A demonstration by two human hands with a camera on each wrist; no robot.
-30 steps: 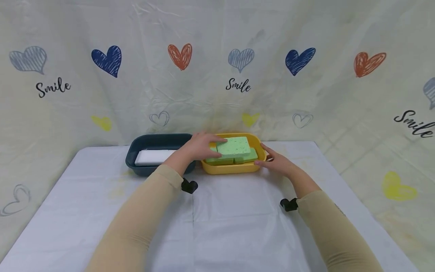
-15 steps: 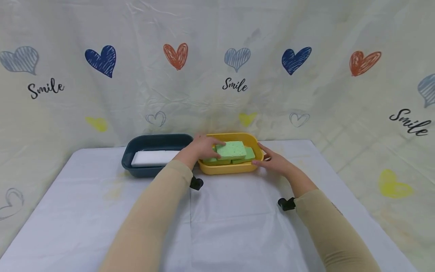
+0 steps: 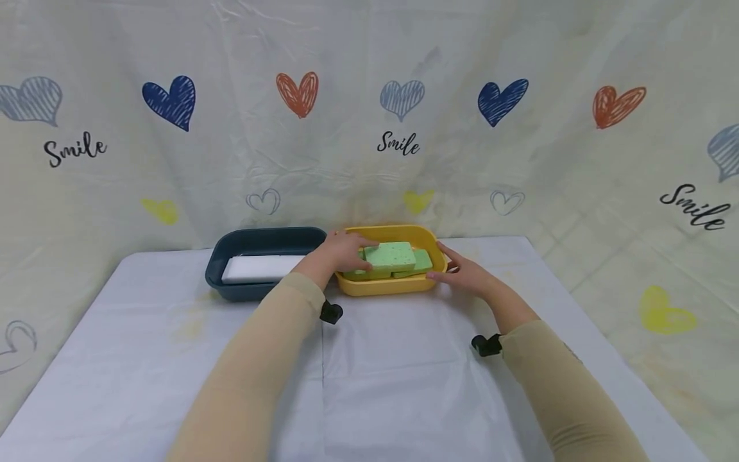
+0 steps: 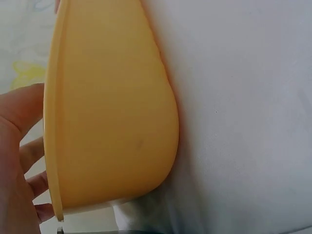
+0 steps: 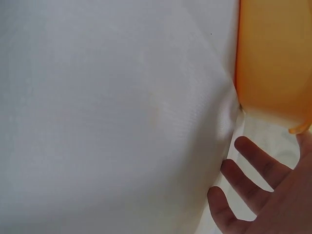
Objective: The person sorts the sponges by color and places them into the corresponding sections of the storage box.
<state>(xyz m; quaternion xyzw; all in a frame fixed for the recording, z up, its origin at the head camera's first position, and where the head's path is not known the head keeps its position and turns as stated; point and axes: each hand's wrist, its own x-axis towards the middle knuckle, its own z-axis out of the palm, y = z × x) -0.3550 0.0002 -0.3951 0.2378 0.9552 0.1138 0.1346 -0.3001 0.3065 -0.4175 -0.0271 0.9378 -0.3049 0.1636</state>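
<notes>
In the head view, a yellow oval basin (image 3: 383,287) at the back of the table holds several green sponges. The top green sponge (image 3: 390,256) lies flat over the others (image 3: 423,259). My left hand (image 3: 343,250) reaches over the basin's left end and pinches this sponge's left end between thumb and fingers. In the left wrist view its fingers (image 4: 31,155) are partly hidden behind the basin's rim. My right hand (image 3: 469,277) is at the basin's right end, fingertips right at the rim. In the right wrist view several of its fingers are straight and spread.
Left of the yellow basin, close beside it, stands a dark blue-green basin (image 3: 219,264) with a white block (image 3: 260,269) in it. A white cloth covers the table (image 3: 392,378). A curtain printed with hearts (image 3: 346,173) hangs right behind.
My left hand has brought the top sponge down and slightly left, lower into the yellow basin. My right hand stays at the basin's right end. The head view has shifted a little.
</notes>
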